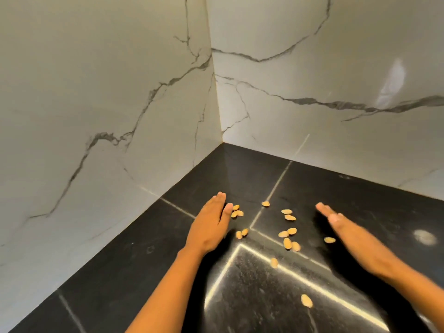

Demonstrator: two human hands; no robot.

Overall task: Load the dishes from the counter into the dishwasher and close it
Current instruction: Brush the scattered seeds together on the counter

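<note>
**Flat hands either side of scattered almonds**

Nearest me one almond [306, 300] lies alone on the black counter [120, 272]. My left hand [210, 223] and right hand [346, 228] are open, grasping nothing, flanking the almonds [287, 233]. Marble walls [96, 92] stand behind; no dishes visible

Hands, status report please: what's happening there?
Left hand, right hand open, flat. Almonds scattered on black counter. No dishes visible.

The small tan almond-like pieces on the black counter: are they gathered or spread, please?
Spread: the tan almond-like pieces lie loosely between the left hand and right hand.
</note>
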